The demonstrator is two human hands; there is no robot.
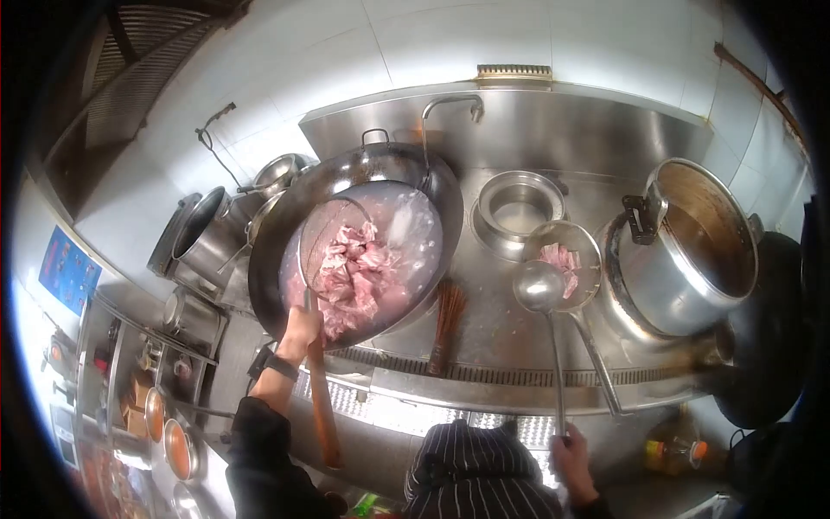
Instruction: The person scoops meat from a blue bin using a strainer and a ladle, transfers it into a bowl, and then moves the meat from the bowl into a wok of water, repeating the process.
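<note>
The left hand [300, 333] has its grip closed around the long wooden handle of a wire skimmer [333, 238], angling the basket down into the wok [285, 216], seemingly so water runs off the meat. The pork pieces [353, 277] look pale pink and raw, heaped in cloudy water at the wok's middle. The right hand [572, 450], at 5 o'clock in the view, grips the end of a steel ladle [538, 285], whose bowl rests beside a small strainer [566, 259] of meat at 3 o'clock from the wok (a large pot [692, 251] stands further right). A bamboo brush [447, 320] lies on the tabletop [493, 337].
</note>
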